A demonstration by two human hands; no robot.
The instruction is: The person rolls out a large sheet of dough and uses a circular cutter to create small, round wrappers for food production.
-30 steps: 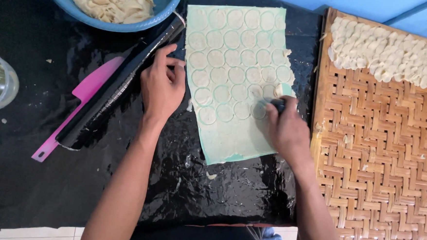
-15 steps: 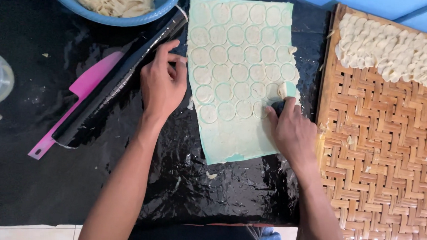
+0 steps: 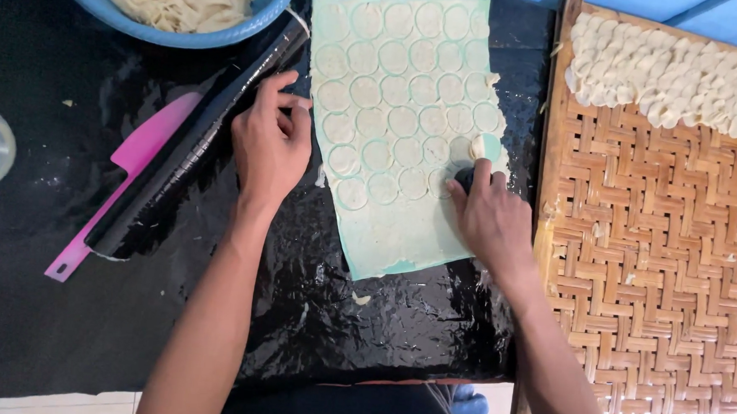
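We read the setting as a home-style or small food-making workspace. A rolled dough sheet, scored with rows of circles, lies on a work surface covered in black plastic. A woven bamboo tray holds a pile of cut dough rounds. A blue bowl of dough scraps and a pink scraper lie nearby.

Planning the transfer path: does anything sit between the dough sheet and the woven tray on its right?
Nothing visible does. Only a narrow strip of the black mat separates the dough sheet from the woven tray. The right hand presses a small round cutter at the sheet's right edge.
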